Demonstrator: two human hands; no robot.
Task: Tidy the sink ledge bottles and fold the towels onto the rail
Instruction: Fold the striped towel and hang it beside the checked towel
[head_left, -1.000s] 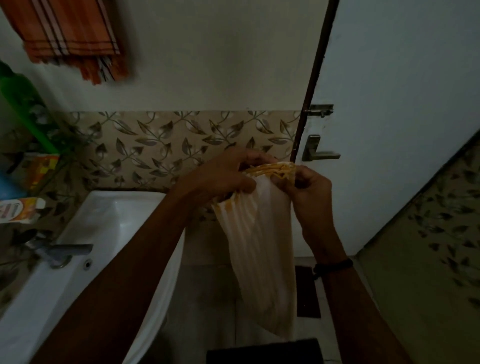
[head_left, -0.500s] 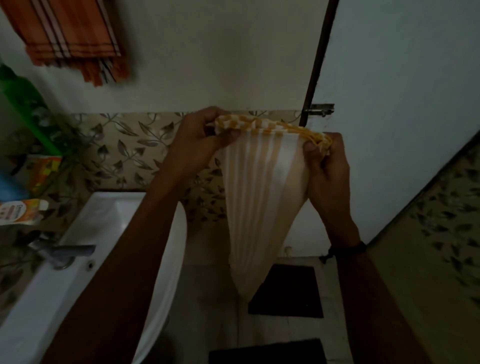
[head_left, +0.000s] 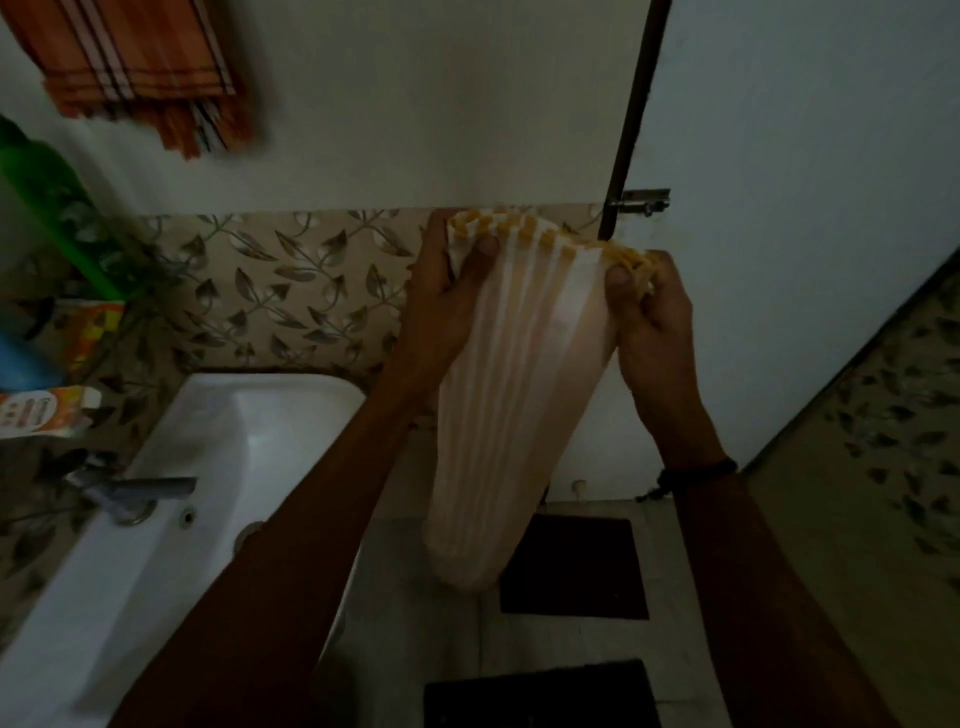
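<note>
A pale striped towel (head_left: 511, 415) with a yellow fringed top edge hangs folded in front of me, right of the sink. My left hand (head_left: 441, 306) pinches its top left corner and my right hand (head_left: 649, 317) pinches its top right corner, stretching the edge between them. An orange striped towel (head_left: 140, 62) hangs on the wall at the top left; its rail is hidden. On the left ledge stand a green bottle (head_left: 47, 202), a blue bottle (head_left: 23, 358), an orange box (head_left: 93, 327) and a lying white-and-orange pack (head_left: 47, 413).
The white sink (head_left: 218, 467) with a metal tap (head_left: 135, 491) fills the lower left. A white door (head_left: 805, 208) with a bolt (head_left: 641, 200) stands on the right. Dark mats (head_left: 576, 566) lie on the tiled floor below the towel.
My hands moved apart from a bunched grip and rose, spreading the towel's top edge. The hanging end has since folded up shorter and my hands dropped slightly.
</note>
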